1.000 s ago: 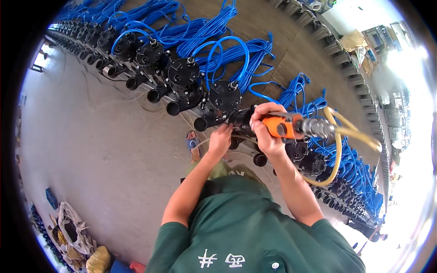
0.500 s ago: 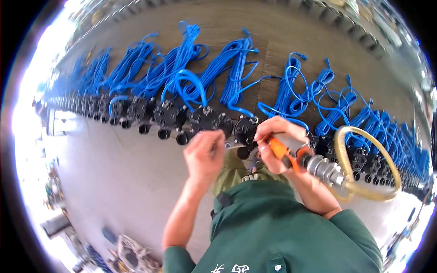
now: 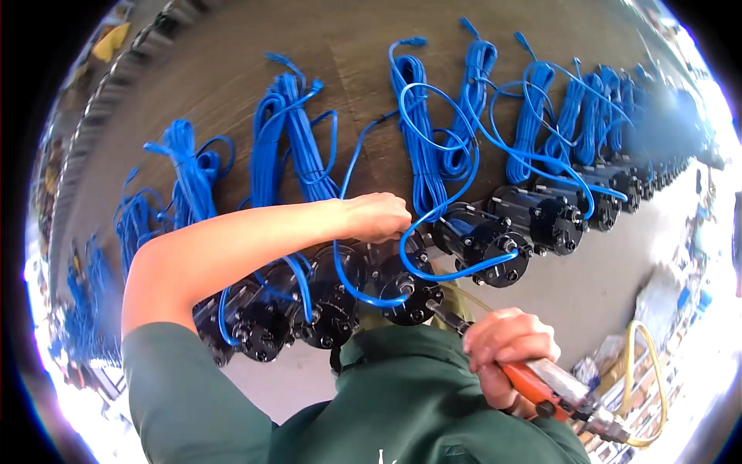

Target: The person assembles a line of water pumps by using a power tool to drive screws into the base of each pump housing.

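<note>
My right hand [image 3: 510, 344] is closed round an orange and silver air screwdriver [image 3: 533, 379]. Its dark shaft reaches up-left, and the tip meets the rim of the round end face of a black cylindrical motor-like unit [image 3: 413, 298]. A blue cable comes out of that face. Stretched across the row, my left arm ends in my left hand [image 3: 379, 216], fingers curled, at the far side of the same unit. Its fingertips are hidden, so what they grip cannot be made out. Just to the right lies another black unit [image 3: 483, 251] with its own blue cable.
More black units [image 3: 553, 220] continue the row both ways. Bundled blue cables [image 3: 421, 147] lie beyond them on the brown tabletop [image 3: 340, 85]. A yellowish air hose [image 3: 661, 387] loops from the screwdriver at the lower right. Boxes and clutter stand on the floor at right.
My view has turned along the row. My left hand has reached over to the far side of the units. The screwdriver, formerly pointing up-left over the row, now touches a unit's end face.
</note>
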{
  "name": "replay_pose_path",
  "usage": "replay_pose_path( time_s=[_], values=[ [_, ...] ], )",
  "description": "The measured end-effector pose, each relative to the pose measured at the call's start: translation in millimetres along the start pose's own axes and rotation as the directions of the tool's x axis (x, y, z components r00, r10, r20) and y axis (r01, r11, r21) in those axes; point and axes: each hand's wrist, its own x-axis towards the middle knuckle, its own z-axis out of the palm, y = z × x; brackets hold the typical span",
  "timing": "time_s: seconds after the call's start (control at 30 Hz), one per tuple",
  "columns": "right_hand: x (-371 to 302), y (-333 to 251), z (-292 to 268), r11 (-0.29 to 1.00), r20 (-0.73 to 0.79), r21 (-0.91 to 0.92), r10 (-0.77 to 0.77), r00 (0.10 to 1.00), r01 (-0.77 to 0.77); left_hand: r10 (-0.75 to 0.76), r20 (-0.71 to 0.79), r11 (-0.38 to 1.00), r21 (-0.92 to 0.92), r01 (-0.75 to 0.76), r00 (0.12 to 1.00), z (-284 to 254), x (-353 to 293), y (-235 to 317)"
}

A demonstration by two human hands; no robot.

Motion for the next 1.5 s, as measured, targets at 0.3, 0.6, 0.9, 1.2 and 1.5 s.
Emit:
replay_pose_path(
  time_s=[0.3,0.6,0.9,1.2,1.5],
  values=[
    [23.2,4.5,17.8,0.981,-0.218,-0.179,0.030,0.975,-0.071,0.238,-0.053,0.971,0.033,-0.237,0.970,17.4,12.1,-28.5],
    [16.1,51.8,23.3,0.937,-0.109,-0.319,0.113,0.988,-0.142,0.223,-0.065,0.974,-0.032,-0.226,0.973,28.5,14.4,-29.0],
    [14.7,43.9,24.9,0.866,-0.016,-0.493,0.088,0.996,-0.084,0.041,-0.113,0.997,0.062,-0.035,0.993,30.9,-16.6,-17.1],
    [41.5,6.5,75.2,0.978,-0.055,-0.160,0.126,0.991,-0.133,-0.021,0.111,0.998,0.058,0.015,0.994,16.8,-43.2,7.0],
    [35.9,57.8,70.4,0.961,0.246,-0.250,0.184,0.952,-0.121,0.065,-0.069,0.998,0.018,-0.064,0.995,20.5,-51.4,3.2]
  ],
)
